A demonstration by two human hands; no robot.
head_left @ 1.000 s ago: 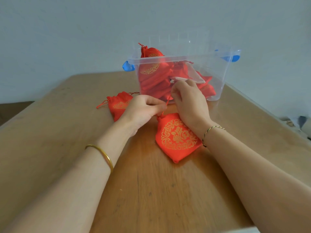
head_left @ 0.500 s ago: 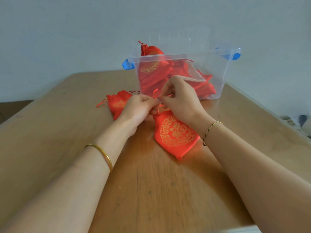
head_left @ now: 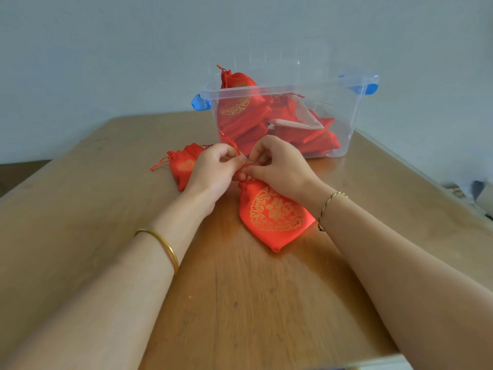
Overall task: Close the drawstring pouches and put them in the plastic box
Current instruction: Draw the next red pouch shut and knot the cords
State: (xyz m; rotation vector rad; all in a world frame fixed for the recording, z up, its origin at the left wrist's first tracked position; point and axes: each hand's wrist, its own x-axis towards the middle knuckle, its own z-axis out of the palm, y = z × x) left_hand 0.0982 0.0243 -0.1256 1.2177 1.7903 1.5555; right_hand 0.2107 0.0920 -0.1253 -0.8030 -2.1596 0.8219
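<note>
A red pouch (head_left: 276,217) with a gold pattern lies on the wooden table (head_left: 240,303), its gathered neck pointing away from me. My left hand (head_left: 214,172) and my right hand (head_left: 280,166) meet above that neck, and each pinches the pouch's red drawstring (head_left: 230,142), a loop of which sticks up between them. A second red pouch (head_left: 182,162) lies on the table behind my left hand, partly hidden by it. The clear plastic box (head_left: 344,113) with blue handles stands at the far side and holds several red pouches.
A flat clear packet (head_left: 298,121) leans among the pouches inside the box. The table's right edge runs close to the box, with some clutter (head_left: 472,190) beyond it. A pale wall stands behind the table.
My right hand drew back from the box to the pouch's neck and took the drawstring together with my left hand. The string's loop has risen between the hands.
</note>
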